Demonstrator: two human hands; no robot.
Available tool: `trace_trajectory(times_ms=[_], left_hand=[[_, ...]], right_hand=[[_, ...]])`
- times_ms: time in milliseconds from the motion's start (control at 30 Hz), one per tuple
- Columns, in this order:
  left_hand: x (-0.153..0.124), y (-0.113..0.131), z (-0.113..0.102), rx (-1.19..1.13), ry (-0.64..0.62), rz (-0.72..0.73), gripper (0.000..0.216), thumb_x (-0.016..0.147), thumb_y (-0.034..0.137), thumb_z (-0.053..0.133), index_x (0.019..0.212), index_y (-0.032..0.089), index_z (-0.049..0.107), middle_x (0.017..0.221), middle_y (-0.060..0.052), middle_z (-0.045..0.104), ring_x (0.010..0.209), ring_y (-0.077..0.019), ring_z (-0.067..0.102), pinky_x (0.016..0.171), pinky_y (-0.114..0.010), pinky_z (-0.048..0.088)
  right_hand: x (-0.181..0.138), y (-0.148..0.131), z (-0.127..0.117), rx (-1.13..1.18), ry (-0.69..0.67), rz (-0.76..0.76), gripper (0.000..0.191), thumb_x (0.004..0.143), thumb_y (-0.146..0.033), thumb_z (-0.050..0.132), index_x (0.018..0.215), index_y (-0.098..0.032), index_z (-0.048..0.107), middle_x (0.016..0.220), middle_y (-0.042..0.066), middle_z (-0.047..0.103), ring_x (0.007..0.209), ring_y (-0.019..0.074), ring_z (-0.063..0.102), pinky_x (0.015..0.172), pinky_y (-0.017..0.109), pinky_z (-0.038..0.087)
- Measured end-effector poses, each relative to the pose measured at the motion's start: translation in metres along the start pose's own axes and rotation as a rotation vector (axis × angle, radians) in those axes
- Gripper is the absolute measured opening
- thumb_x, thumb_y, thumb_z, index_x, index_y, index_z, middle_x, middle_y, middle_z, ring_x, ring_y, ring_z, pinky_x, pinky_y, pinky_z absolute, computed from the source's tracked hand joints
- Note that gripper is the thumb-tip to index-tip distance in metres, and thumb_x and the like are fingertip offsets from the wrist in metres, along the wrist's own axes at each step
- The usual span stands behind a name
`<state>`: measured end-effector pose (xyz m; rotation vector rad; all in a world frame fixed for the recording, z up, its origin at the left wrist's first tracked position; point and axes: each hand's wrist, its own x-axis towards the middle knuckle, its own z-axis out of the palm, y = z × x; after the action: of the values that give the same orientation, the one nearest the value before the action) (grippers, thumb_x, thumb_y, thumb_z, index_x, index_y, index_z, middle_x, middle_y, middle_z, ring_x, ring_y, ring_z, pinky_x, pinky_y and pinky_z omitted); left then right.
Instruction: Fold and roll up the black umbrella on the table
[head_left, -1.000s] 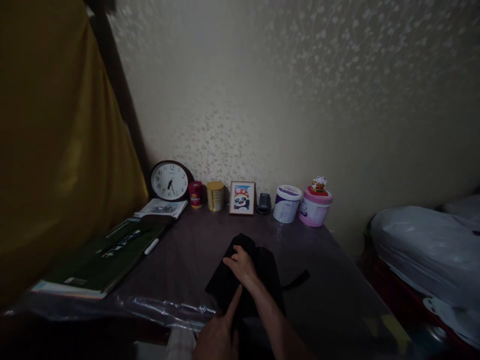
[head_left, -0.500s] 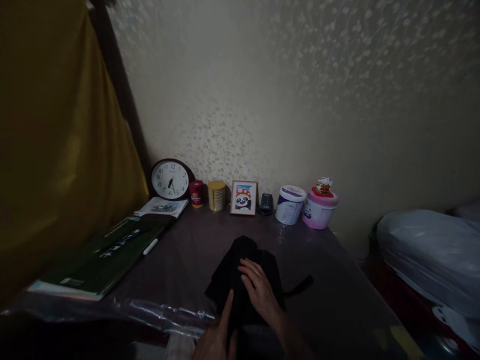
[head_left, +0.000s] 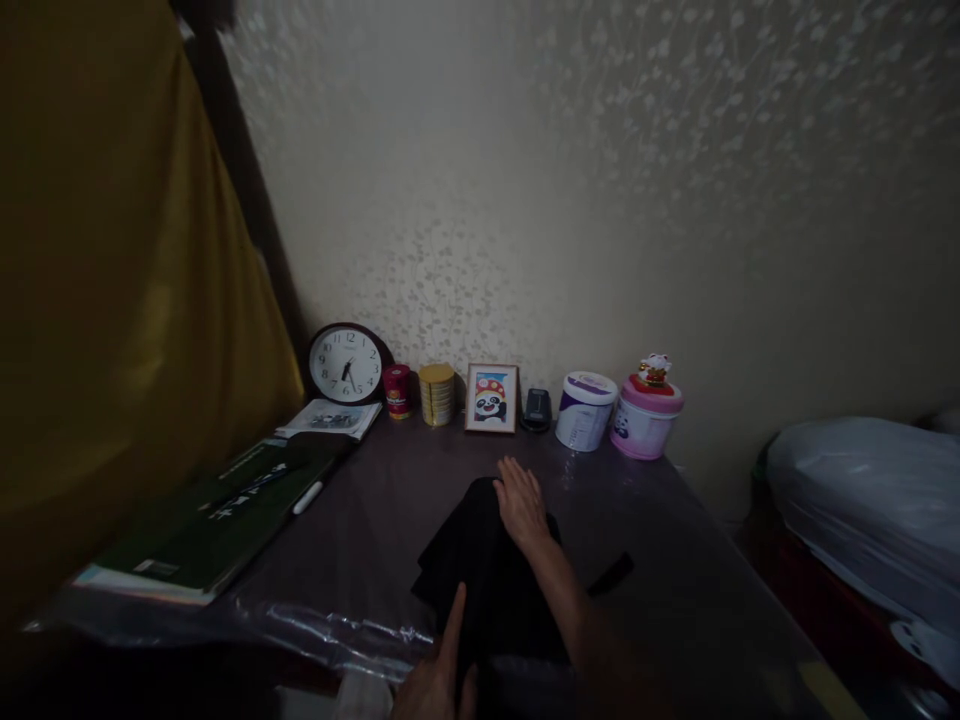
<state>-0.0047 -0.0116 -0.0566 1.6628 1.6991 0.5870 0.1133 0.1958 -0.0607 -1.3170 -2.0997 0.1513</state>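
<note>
A black folded cloth [head_left: 480, 560] lies on the dark table [head_left: 660, 600] in front of me. My right hand [head_left: 521, 502] rests flat on the cloth's far end, fingers stretched out and together. My left hand [head_left: 439, 670] is at the near edge of the cloth at the bottom of the view, index finger extended and pressing on the fabric, the other fingers curled. A thin black strap [head_left: 611, 575] sticks out from the cloth's right side.
Along the wall stand a round clock [head_left: 346, 363], a red tin [head_left: 397, 390], a gold tin [head_left: 436, 393], a framed panda picture [head_left: 491, 397], a small dark device [head_left: 535, 408], a white tub [head_left: 585, 409] and a pink tub [head_left: 645, 415]. Green books [head_left: 217, 510] and a yellow curtain [head_left: 112, 300] lie left, a plastic-covered bundle [head_left: 862, 500] right.
My right hand slid back toward me over the cloth, then forward again to its far end. My left hand kept its index finger on the near part.
</note>
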Motion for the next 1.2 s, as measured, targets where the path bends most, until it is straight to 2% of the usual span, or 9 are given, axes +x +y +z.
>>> trace_trajectory(times_ms=[200, 333, 467, 533, 600, 767, 900, 1067, 1200], left_hand=[[-0.001, 0.000, 0.002, 0.035, 0.027, 0.013, 0.064, 0.084, 0.023, 0.026, 0.141, 0.007, 0.000, 0.130, -0.013, 0.049, 0.099, -0.0176, 0.061, 0.087, -0.024, 0.041], [0.002, -0.006, 0.007, 0.062, 0.020, 0.012, 0.064, 0.084, 0.020, 0.025, 0.137, -0.005, 0.002, 0.121, -0.019, 0.055, 0.097, -0.0189, 0.061, 0.086, -0.026, 0.042], [0.004, -0.014, 0.010, 0.101, 0.015, 0.013, 0.047, 0.082, 0.020, 0.028, 0.124, 0.003, 0.039, 0.114, -0.017, 0.060, 0.109, -0.0212, 0.055, 0.094, -0.029, 0.037], [0.003, -0.014, 0.009, 0.081, 0.017, 0.001, 0.046, 0.083, 0.022, 0.029, 0.125, 0.005, 0.038, 0.117, -0.016, 0.058, 0.113, -0.0210, 0.051, 0.095, -0.029, 0.036], [0.002, -0.014, 0.008, 0.023, 0.024, -0.020, 0.055, 0.086, 0.026, 0.027, 0.136, 0.006, 0.019, 0.120, -0.017, 0.056, 0.114, -0.0202, 0.051, 0.094, -0.029, 0.037], [0.003, -0.014, 0.008, -0.106, 0.040, -0.020, 0.064, 0.086, 0.026, 0.030, 0.140, 0.007, 0.000, 0.119, -0.018, 0.058, 0.113, -0.0206, 0.052, 0.094, -0.032, 0.037], [0.004, -0.017, 0.011, -0.189, 0.070, -0.008, 0.064, 0.086, 0.028, 0.031, 0.140, 0.008, 0.003, 0.131, -0.017, 0.046, 0.121, -0.0198, 0.045, 0.100, -0.034, 0.033], [0.004, -0.018, 0.009, -0.266, 0.102, -0.025, 0.061, 0.087, 0.028, 0.032, 0.139, 0.010, 0.007, 0.137, -0.014, 0.040, 0.126, -0.0170, 0.038, 0.104, -0.033, 0.029], [0.004, -0.020, 0.009, -0.288, 0.118, -0.013, 0.062, 0.086, 0.029, 0.035, 0.139, 0.011, 0.010, 0.139, -0.012, 0.038, 0.126, -0.0161, 0.038, 0.104, -0.030, 0.030]], right_hand=[[-0.038, -0.058, -0.011, 0.025, -0.280, -0.178, 0.034, 0.092, -0.031, 0.033, 0.101, -0.020, 0.064, 0.114, 0.005, 0.062, 0.124, 0.0147, 0.038, 0.107, 0.036, 0.019], [-0.056, -0.090, -0.016, -0.053, -0.500, -0.281, 0.039, 0.090, -0.034, 0.034, 0.086, -0.018, 0.069, 0.087, 0.007, 0.071, 0.101, 0.0159, 0.057, 0.102, 0.035, 0.026], [-0.075, -0.106, -0.036, 0.210, -0.660, -0.333, 0.041, 0.089, -0.038, 0.035, 0.080, -0.019, 0.070, 0.075, 0.004, 0.071, 0.078, 0.0145, 0.063, 0.084, 0.026, 0.042], [-0.083, -0.098, -0.050, 0.496, -0.596, -0.248, 0.039, 0.089, -0.038, 0.033, 0.087, -0.021, 0.068, 0.084, 0.002, 0.070, 0.080, 0.0127, 0.063, 0.077, 0.022, 0.044], [-0.090, -0.075, -0.063, 0.693, -0.374, -0.045, 0.036, 0.089, -0.038, 0.033, 0.095, -0.022, 0.065, 0.096, 0.001, 0.068, 0.090, 0.0132, 0.061, 0.080, 0.022, 0.043], [-0.107, 0.011, -0.077, 0.482, 0.078, 0.485, 0.035, 0.082, -0.041, 0.039, 0.097, -0.018, 0.061, 0.099, 0.008, 0.066, 0.092, 0.0204, 0.060, 0.083, 0.032, 0.043], [-0.118, 0.038, -0.079, 0.331, 0.030, 0.590, 0.032, 0.076, -0.040, 0.042, 0.086, -0.017, 0.062, 0.088, 0.009, 0.066, 0.083, 0.0223, 0.060, 0.077, 0.034, 0.044], [-0.113, 0.022, -0.079, 0.492, -0.007, 0.579, 0.034, 0.074, -0.045, 0.042, 0.081, -0.018, 0.061, 0.067, 0.002, 0.063, 0.063, 0.0191, 0.057, 0.059, 0.031, 0.046], [-0.105, 0.014, -0.079, 0.516, 0.036, 0.462, 0.038, 0.076, -0.049, 0.042, 0.069, -0.017, 0.061, 0.070, 0.005, 0.064, 0.071, 0.0207, 0.058, 0.065, 0.031, 0.045]])
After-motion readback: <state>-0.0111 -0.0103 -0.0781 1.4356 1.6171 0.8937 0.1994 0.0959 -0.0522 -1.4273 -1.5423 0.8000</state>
